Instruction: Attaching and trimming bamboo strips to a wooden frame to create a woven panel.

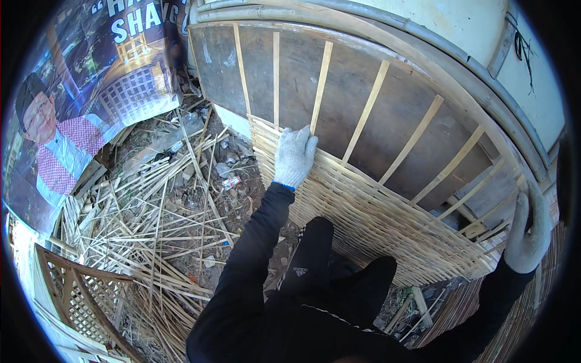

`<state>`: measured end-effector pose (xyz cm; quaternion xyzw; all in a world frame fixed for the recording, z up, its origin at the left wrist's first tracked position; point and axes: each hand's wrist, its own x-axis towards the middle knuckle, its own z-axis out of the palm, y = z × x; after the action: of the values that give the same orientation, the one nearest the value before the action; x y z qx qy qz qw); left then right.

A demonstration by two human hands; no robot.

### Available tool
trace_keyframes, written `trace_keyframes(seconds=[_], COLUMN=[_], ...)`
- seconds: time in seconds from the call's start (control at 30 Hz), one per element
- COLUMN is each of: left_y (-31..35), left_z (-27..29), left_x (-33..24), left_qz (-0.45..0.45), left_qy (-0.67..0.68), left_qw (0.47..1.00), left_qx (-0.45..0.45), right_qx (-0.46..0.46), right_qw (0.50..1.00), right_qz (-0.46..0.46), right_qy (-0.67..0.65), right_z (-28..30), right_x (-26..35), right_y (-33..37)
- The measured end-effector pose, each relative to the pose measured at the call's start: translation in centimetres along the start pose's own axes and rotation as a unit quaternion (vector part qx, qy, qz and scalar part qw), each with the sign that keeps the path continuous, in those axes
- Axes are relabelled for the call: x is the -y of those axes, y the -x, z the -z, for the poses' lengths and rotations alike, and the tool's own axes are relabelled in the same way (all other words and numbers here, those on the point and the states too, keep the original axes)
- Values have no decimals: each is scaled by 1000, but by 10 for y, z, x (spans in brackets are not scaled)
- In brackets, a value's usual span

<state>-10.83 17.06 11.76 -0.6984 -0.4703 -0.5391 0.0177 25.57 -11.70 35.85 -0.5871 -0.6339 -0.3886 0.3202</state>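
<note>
A woven bamboo panel (pixel 363 218) leans in front of me, with pale upright slats (pixel 365 115) rising from its top edge. My left hand (pixel 295 157), in a white knitted glove, has its fingers curled over that edge beside one slat. At the far right, my right hand (pixel 528 233), gloved too, is raised near the panel's end. A long pale bamboo strip (pixel 484 106) curves down into it and appears to lie between thumb and fingers; the exact grip is partly hidden. My knees are close to the weave's lower part.
Behind the slats stands a dark board (pixel 266 66), with bamboo poles (pixel 472 57) above it along a pale wall. Loose bamboo strips (pixel 151 224) and litter cover the ground to my left. A printed banner (pixel 139 72) hangs at upper left; a wooden lattice piece (pixel 85 296) lies below.
</note>
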Motion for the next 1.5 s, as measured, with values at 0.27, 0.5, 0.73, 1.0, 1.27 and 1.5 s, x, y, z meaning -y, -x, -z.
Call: trace_keyframes(seconds=[0.27,0.5,0.73,1.0,1.27,1.5], left_y=[-2,1,4,-4,-26,-39], left_z=[-10,-11,0,3,10,3], left_x=[1,3,-4,-8,0,11], left_qz=[-8,15,45,42,82,86], left_qy=[-6,17,62,66,99,83], left_qw=[1000,1000,997,996,992,993], left_qx=[-18,-14,-19,-34,-15,2], right_qx=[64,16,58,39,154,136], right_qw=[988,966,978,967,966,974], right_qz=[136,259,197,248,185,164], right_qy=[37,15,-36,-50,-99,-73], right_z=[20,-8,-50,-115,-132,-108], right_x=[62,24,-52,-73,-59,-38], right_y=[-52,-106,-198,-264,-304,-237])
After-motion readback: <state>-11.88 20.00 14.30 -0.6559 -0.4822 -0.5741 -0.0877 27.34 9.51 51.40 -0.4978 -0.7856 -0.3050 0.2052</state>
